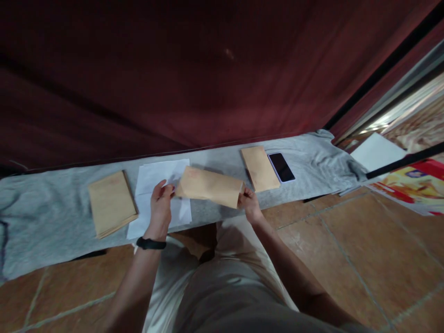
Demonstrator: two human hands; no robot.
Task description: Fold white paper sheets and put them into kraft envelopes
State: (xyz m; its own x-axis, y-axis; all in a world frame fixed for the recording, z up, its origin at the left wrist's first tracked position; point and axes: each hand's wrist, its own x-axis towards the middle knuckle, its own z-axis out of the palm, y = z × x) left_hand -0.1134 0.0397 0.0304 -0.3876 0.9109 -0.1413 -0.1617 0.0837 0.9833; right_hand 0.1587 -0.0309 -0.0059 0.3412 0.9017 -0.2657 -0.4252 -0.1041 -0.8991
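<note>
Brown envelope point(210, 186) held level above grey cloth point(41, 208), pinched at both ends for steadiness: left hand point(161, 203) clamped on left end, right hand point(248, 203) on right. White sheets point(156, 185) beneath; envelope stacks point(111, 202) flanking; phone point(281, 167) aside.

both hands point(161, 203) point(249, 202) raised, fingers pinched
</note>
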